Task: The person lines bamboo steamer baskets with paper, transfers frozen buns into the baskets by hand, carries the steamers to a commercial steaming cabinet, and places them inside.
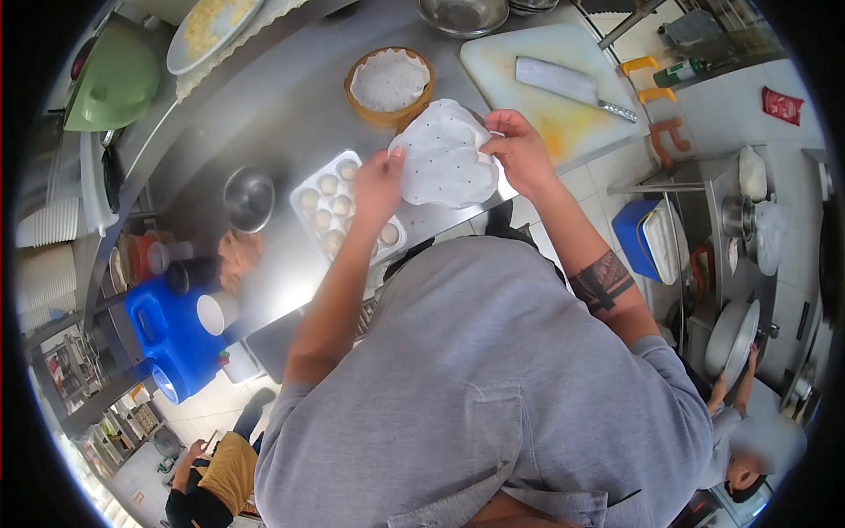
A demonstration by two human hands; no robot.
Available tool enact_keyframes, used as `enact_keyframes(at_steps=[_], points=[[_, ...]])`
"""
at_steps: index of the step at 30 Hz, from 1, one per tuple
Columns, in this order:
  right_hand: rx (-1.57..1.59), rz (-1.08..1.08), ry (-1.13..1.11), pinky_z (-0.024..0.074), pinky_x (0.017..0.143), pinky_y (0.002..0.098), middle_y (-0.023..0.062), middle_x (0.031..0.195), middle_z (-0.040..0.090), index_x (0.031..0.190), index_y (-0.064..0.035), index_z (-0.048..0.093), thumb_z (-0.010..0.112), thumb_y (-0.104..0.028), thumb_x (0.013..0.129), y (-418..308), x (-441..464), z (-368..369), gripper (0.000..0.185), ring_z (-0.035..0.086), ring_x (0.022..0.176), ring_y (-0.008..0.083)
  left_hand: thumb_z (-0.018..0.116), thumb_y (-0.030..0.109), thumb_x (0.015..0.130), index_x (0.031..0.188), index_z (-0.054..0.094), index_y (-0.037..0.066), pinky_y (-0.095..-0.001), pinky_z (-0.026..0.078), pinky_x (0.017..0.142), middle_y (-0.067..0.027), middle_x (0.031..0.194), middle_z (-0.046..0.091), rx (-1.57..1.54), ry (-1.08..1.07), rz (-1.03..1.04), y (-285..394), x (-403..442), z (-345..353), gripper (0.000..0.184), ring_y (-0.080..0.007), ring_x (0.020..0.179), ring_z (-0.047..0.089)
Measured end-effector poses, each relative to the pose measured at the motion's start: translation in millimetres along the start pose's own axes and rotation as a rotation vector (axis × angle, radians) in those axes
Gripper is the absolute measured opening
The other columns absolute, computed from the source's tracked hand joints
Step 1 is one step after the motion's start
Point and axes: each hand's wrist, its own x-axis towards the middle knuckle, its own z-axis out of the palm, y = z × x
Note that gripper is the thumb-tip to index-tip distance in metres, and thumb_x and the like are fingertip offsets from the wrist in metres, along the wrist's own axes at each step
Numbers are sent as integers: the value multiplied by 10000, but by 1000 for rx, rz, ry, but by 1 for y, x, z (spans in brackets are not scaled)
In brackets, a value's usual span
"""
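Note:
A round white sheet of perforated steamer paper [444, 158] is stretched between my two hands, with small dark holes across it. My left hand [378, 185] pinches its left edge, while my right hand [519, 157] grips the upper right edge with bent fingers. Just beyond the sheet, a round wooden steamer basket [429, 95] holds another such paper [389, 81] inside. Beside and partly under my left forearm lies a white tray [304, 187] with several pale round dough balls [329, 184]; my arm hides some of them.
A cleaver [556, 81] rests on a stained white cutting board [493, 66] at the back right. Metal bowls [249, 199] [463, 13] stand on the steel counter [290, 114]. A blue jug [167, 334] is at the left. One person [231, 471] is lower left, another [735, 440] lower right.

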Motion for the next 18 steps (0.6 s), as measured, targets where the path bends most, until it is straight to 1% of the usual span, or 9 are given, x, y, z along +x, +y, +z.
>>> enact_keyframes(at_steps=[1, 2, 4, 7, 11, 13, 14, 16, 18], points=[[-20, -88, -4, 507, 774, 309, 63, 1016, 587, 1098, -60, 625, 655, 100, 703, 6, 5, -2, 427, 584, 914, 174, 575, 386, 1015, 849, 615, -16, -445, 478, 677, -198, 740, 627, 162, 26, 42, -2, 3, 2, 437, -359, 703, 631], [-20, -90, -3, 507, 774, 309, 63, 1016, 587, 1098, -60, 625, 655, 100, 703, 11, 10, -5, 427, 584, 914, 174, 575, 386, 1015, 849, 615, -16, -445, 478, 677, -198, 740, 627, 162, 25, 44, -5, 6, 5, 437, -359, 703, 631], [-617, -378, 134, 512, 789, 305, 75, 1036, 609, 947, -53, 666, 626, 106, 705, 17, 20, -11, 293, 596, 900, 183, 568, 362, 1010, 886, 612, -7, -515, 476, 704, -255, 801, 634, 280, 93, 117, -6, 11, 11, 392, -470, 799, 624], [-674, -494, 130, 521, 807, 317, 105, 1072, 627, 857, -48, 677, 598, 106, 705, 20, 33, -14, 230, 615, 892, 237, 575, 365, 1006, 954, 600, 9, -529, 492, 716, -236, 836, 667, 317, 179, 103, -3, 15, 19, 361, -445, 823, 658], [-936, -692, 152, 530, 827, 343, 125, 1099, 635, 919, -61, 683, 595, 113, 696, 10, 32, -10, 296, 612, 939, 287, 581, 349, 1003, 989, 586, 25, -530, 512, 720, -227, 850, 689, 287, 136, 30, 3, 22, 24, 324, -443, 819, 673], [-1248, -976, 262, 530, 865, 391, 136, 1123, 619, 961, -85, 684, 618, 72, 705, 2, 19, 13, 307, 584, 1023, 342, 641, 282, 976, 955, 578, -6, -499, 516, 627, -235, 707, 659, 327, 210, 124, -1, 27, 29, 295, -440, 664, 659], [-1244, -978, 266, 530, 865, 391, 136, 1123, 619, 961, -85, 684, 618, 72, 705, 4, 17, 21, 307, 584, 1023, 342, 641, 282, 976, 955, 578, -6, -499, 516, 627, -235, 707, 659, 330, 210, 128, -2, 30, 29, 295, -440, 664, 659], [-1237, -883, -219, 521, 886, 463, 142, 1168, 602, 1048, -115, 690, 653, -2, 732, 11, 14, 36, 337, 556, 1092, 374, 633, 272, 978, 947, 570, -2, -504, 522, 621, -233, 714, 665, 323, 180, 152, -2, 31, 28, 283, -442, 672, 667], [-1381, -763, -231, 514, 898, 502, 145, 1204, 585, 1108, -130, 687, 665, -44, 755, 21, 16, 51, 364, 553, 1108, 392, 634, 269, 976, 936, 566, 2, -505, 527, 623, -229, 712, 666, 345, 168, 150, 1, 31, 27, 279, -437, 681, 673]])
